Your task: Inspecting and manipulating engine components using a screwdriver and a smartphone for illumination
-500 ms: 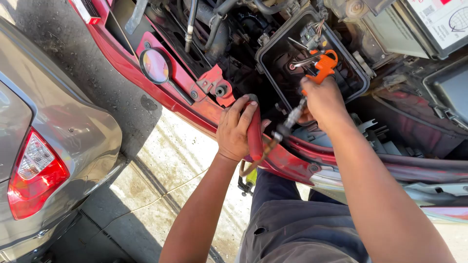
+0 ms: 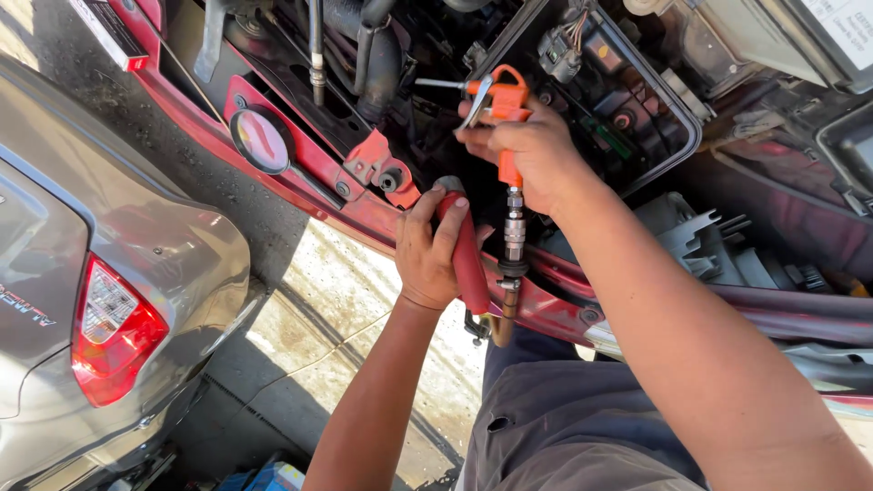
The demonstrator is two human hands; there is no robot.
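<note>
Orange air blow gun [image 2: 503,102] sits in my right hand [image 2: 532,155], held over the open engine bay of a red car, just in front of a black plastic housing [image 2: 637,109] with connectors inside. My right fingers are curled tight around its grip, one of them lying on the silver trigger lever [image 2: 474,102], and the thin metal nozzle [image 2: 438,84] points off to the left. Below my fist the handle runs down into a silver hose coupling [image 2: 515,232]. My left hand [image 2: 429,250] rests on the red front edge of the car [image 2: 364,214], its fingers wrapped closed around a red hose [image 2: 468,264] that runs down beside the coupling. A round red-rimmed opening [image 2: 261,139] shows further left on the same panel. To the left, well apart, stands a silver car [image 2: 136,273] with its red tail light [image 2: 114,327] over sunlit concrete [image 2: 341,300]. My grey trousers [image 2: 564,427] fill the bottom.
</note>
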